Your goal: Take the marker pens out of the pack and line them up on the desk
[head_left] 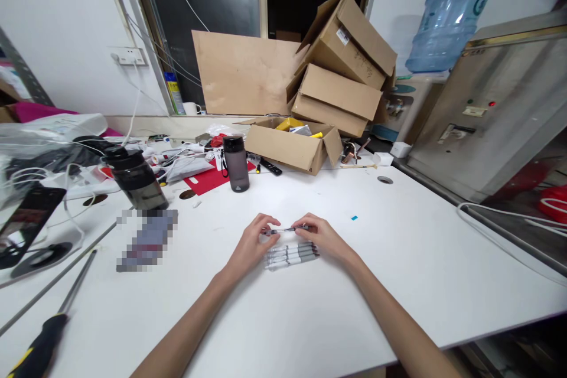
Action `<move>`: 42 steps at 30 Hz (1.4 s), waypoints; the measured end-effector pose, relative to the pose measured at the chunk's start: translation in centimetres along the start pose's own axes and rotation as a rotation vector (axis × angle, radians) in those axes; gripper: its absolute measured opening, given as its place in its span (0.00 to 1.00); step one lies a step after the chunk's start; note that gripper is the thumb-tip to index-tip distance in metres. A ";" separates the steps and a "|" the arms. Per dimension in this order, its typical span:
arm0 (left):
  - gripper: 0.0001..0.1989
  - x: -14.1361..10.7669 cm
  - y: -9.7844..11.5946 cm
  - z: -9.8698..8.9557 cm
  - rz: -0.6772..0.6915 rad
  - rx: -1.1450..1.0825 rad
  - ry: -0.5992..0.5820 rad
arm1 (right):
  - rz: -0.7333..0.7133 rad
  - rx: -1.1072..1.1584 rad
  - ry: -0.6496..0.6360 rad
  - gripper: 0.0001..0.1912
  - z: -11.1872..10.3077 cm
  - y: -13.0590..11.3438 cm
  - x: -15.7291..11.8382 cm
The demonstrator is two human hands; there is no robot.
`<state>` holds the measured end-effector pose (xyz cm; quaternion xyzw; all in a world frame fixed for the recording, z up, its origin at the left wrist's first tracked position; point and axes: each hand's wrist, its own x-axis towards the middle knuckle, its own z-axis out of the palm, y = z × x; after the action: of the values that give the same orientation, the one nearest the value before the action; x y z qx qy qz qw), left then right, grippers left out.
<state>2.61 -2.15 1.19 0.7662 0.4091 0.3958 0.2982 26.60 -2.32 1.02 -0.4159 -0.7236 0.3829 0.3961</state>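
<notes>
A slim pen point(286, 230) is held level between my two hands, just above the white table. My left hand point(256, 240) pinches its clear left end between thumb and fingers. The dark right end is in the closed fingertips of my right hand point(319, 234). Directly below, several similar pens point(290, 255) with clear and grey barrels lie side by side on the table, their dark ends to the right near my right hand.
A dark bottle point(237, 165), an open cardboard box point(287, 144) and a remote point(271, 167) stand or lie behind my hands. At left are a black-lidded bottle point(137, 180), a pixelated item point(150, 242) and a screwdriver point(46, 333). A blue scrap point(354, 218) lies right.
</notes>
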 end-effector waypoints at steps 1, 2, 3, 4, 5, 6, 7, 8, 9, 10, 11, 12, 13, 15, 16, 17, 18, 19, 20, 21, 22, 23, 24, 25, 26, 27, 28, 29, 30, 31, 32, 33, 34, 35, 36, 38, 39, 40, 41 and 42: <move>0.08 -0.1 0.3 0.0 0.016 0.039 -0.025 | -0.022 0.004 -0.017 0.12 0.1 -0.4 -0.1; 0.09 -0.1 0.5 -0.1 0.026 0.069 -0.053 | -0.035 -0.004 -0.035 0.12 0.1 -0.7 -0.2; 0.10 -0.2 0.6 -0.1 0.031 0.090 -0.078 | -0.040 -0.021 -0.049 0.12 0.2 -0.9 -0.2; 0.11 -0.2 0.7 -0.1 0.030 0.104 -0.100 | -0.040 -0.049 -0.060 0.12 0.3 -1.0 -0.3; 0.13 -0.2 0.8 -0.1 0.028 0.115 -0.117 | -0.038 -0.084 -0.067 0.12 0.3 -1.0 -0.3; 0.14 -0.3 0.8 -0.1 0.026 0.124 -0.129 | -0.037 -0.125 -0.071 0.13 0.4 -0.9 -0.3; 0.15 -0.3 0.8 -0.2 0.024 0.134 -0.139 | -0.041 -0.167 -0.070 0.13 0.5 -0.7 -0.3; 0.16 -0.3 0.8 -0.2 0.024 0.147 -0.149 | -0.048 -0.211 -0.067 0.13 0.5 -0.5 -0.3; 0.17 -0.3 0.8 -0.2 0.027 0.161 -0.157 | -0.055 -0.254 -0.062 0.13 0.6 -0.3 -0.3; 0.17 -0.4 0.8 -0.2 0.033 0.179 -0.163 | -0.061 -0.297 -0.055 0.14 0.7 -0.1 -0.3; 0.17 -0.4 0.9 -0.1 0.043 0.196 -0.166 | -0.067 -0.336 -0.047 0.14 0.8 0.0 -0.3; 0.17 -0.5 0.9 -0.1 0.052 0.213 -0.167 | -0.073 -0.371 -0.038 0.15 0.9 0.1 -0.3; 0.17 -0.5 1.0 0.0 0.060 0.229 -0.166 | -0.079 -0.400 -0.030 0.15 0.9 0.1 -0.3; 0.17 -0.6 1.0 0.1 0.062 0.260 -0.163 | -0.098 -0.438 -0.012 0.15 1.1 -0.1 -0.4; 0.17 -0.6 1.0 0.2 0.055 0.273 -0.165 | -0.110 -0.448 -0.006 0.15 1.2 -0.3 -0.4; 0.18 -0.6 0.9 0.3 0.044 0.284 -0.170 | -0.122 -0.454 -0.002 0.15 1.3 -0.4 -0.5; 0.18 -0.6 0.9 0.3 0.032 0.291 -0.176 | -0.134 -0.460 0.000 0.15 1.4 -0.6 -0.5; 0.18 -0.6 0.8 0.4 0.020 0.294 -0.182 | -0.147 -0.466 0.001 0.15 1.5 -0.7 -0.5; 0.18 -0.6 0.8 0.4 0.010 0.293 -0.188 | -0.159 -0.473 0.001 0.15 1.6 -0.9 -0.5; 0.17 -0.6 0.7 0.5 0.000 0.287 -0.190 | -0.171 -0.482 0.000 0.16 1.6 -1.0 -0.4; 0.17 -0.6 0.7 0.5 -0.010 0.279 -0.191 | -0.181 -0.493 0.000 0.16 1.7 -1.1 -0.4; 0.17 -0.6 0.7 0.5 -0.019 0.269 -0.190 | -0.190 -0.505 0.000 0.17 1.7 -1.1 -0.4; 0.17 -0.6 0.7 0.6 -0.028 0.261 -0.188 | -0.197 -0.518 0.001 0.17 1.8 -1.1 -0.3; 0.17 -0.6 0.7 0.6 -0.037 0.253 -0.186 | -0.203 -0.532 0.005 0.17 1.8 -1.2 -0.3; 0.17 -0.6 0.8 0.5 -0.045 0.247 -0.184 | -0.210 -0.545 0.010 0.17 1.9 -1.2 -0.2; 0.16 -0.6 0.8 0.5 -0.053 0.241 -0.181 | -0.218 -0.558 0.014 0.17 1.9 -1.2 -0.2; 0.16 -0.5 0.8 0.5 -0.059 0.232 -0.178 | -0.226 -0.570 0.017 0.17 2.0 -1.1 -0.2; 0.16 -0.5 0.8 0.4 -0.063 0.221 -0.175 | -0.235 -0.581 0.017 0.17 2.1 -1.1 -0.2; 0.16 -0.5 0.8 0.4 -0.065 0.205 -0.174 | -0.245 -0.592 0.016 0.17 2.1 -1.1 -0.2; 0.16 -0.4 0.8 0.3 -0.066 0.188 -0.176 | -0.253 -0.600 0.013 0.16 2.2 -1.1 -0.1; 0.16 -0.4 0.7 0.3 -0.067 0.170 -0.178 | -0.260 -0.608 0.009 0.16 2.2 -1.0 -0.1; 0.17 -0.4 0.7 0.3 -0.068 0.154 -0.181 | -0.266 -0.614 0.006 0.16 2.3 -0.9 -0.1; 0.17 -0.4 0.6 0.3 -0.070 0.140 -0.184 | -0.272 -0.621 0.004 0.16 2.3 -0.9 -0.1; 0.17 -0.4 0.6 0.3 -0.073 0.131 -0.188 | -0.279 -0.626 0.005 0.16 2.4 -0.8 -0.1; 0.17 -0.3 0.5 0.3 -0.076 0.123 -0.191 | -0.285 -0.631 0.008 0.16 2.4 -0.8 -0.1; 0.16 -0.3 0.3 0.3 -0.083 0.108 -0.194 | -0.296 -0.639 0.020 0.15 2.4 -0.8 -0.1; 0.16 -0.3 0.2 0.3 -0.087 0.099 -0.194 | -0.302 -0.642 0.028 0.15 2.5 -0.8 -0.1; 0.16 -0.3 0.1 0.3 -0.091 0.091 -0.193 | -0.308 -0.645 0.034 0.15 2.5 -0.8 -0.2; 0.17 -0.3 0.0 0.3 -0.096 0.081 -0.192 | -0.317 -0.649 0.037 0.14 2.5 -0.8 -0.2; 0.17 -0.3 -0.1 0.4 -0.106 0.068 -0.191 | -0.328 -0.657 0.037 0.14 2.6 -0.9 -0.2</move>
<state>2.82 -2.39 0.82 0.7873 0.4321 0.2905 0.3303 24.13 -3.42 0.71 -0.4062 -0.8577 0.0542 0.3106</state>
